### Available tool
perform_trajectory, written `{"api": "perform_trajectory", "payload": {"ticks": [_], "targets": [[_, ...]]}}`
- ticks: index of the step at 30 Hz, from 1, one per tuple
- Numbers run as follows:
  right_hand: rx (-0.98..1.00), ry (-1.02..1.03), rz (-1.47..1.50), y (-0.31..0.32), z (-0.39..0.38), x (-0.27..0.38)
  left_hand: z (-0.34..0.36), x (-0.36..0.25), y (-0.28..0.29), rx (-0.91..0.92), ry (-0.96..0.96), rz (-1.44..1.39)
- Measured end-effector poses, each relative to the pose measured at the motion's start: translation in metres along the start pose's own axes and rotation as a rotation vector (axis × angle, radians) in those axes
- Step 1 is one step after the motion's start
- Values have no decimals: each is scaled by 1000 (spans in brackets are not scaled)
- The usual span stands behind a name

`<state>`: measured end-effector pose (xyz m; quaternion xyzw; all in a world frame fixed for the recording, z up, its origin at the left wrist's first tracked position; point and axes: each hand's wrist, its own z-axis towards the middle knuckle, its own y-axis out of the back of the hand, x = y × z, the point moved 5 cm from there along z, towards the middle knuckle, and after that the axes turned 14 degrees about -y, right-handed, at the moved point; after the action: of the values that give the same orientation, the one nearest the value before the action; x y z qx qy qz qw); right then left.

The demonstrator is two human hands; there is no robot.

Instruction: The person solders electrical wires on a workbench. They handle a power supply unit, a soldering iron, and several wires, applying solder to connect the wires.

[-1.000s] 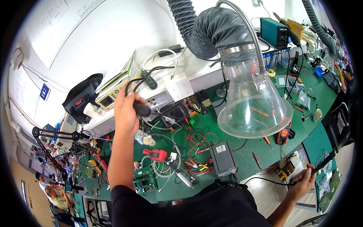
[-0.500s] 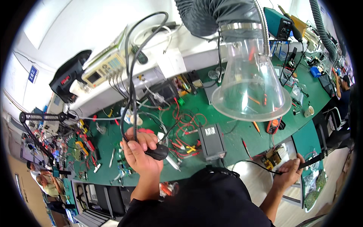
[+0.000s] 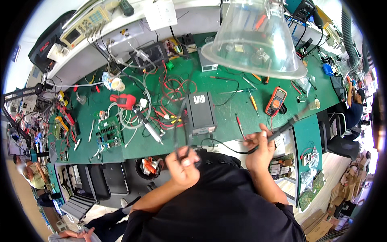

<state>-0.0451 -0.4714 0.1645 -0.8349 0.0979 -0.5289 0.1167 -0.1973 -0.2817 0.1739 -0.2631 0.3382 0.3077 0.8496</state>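
Note:
My left hand [image 3: 183, 169] is closed around a looped black cable [image 3: 176, 133], blurred by motion, just in front of my body. Fingers curl over the cable, and a dark end of it is partly hidden in the fist. To the right, my right hand [image 3: 261, 151] grips a black corded soldering iron [image 3: 286, 127], its slim end pointing up and right. Its cord [image 3: 229, 150] runs left toward the front of a grey box [image 3: 201, 113] on the green bench. Between the hands and the bench's far side lies a red test probe [image 3: 239, 123].
A clear extraction hood [image 3: 254, 44] hangs over the bench. On the green bench [image 3: 225, 107] lie an orange multimeter [image 3: 276, 101], a yellow screwdriver [image 3: 253, 103], a green circuit board [image 3: 109, 133] and tangled red leads [image 3: 173, 86]. A bin [image 3: 149, 167] stands below; other people sit at both sides.
My left hand has come down and right with the cable, toward my body. My right hand has moved up and left with the soldering iron. The view has shifted over the bench.

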Motion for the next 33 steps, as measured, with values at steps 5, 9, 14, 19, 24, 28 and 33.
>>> {"api": "perform_trajectory", "payload": {"ticks": [5,9,14,19,24,28,33], "targets": [[116,-305,-103,-5,-8,-25,-39,21,-67,561,21,385],[103,-337,20,11,-2,-30,-56,31,-112,819,103,238],[61,-244,80,38,18,-22,-59,31,-138,864,25,192],[-57,-178,-30,66,32,-12,-72,41,-133,595,176,153],[-136,-56,-91,92,47,13,-80,156,-73,448,504,933],[-121,-80,-112,101,51,23,-65,215,-95,466,1008,1111],[-90,-101,-97,117,67,24,-67,248,-124,524,1227,1231]]}}
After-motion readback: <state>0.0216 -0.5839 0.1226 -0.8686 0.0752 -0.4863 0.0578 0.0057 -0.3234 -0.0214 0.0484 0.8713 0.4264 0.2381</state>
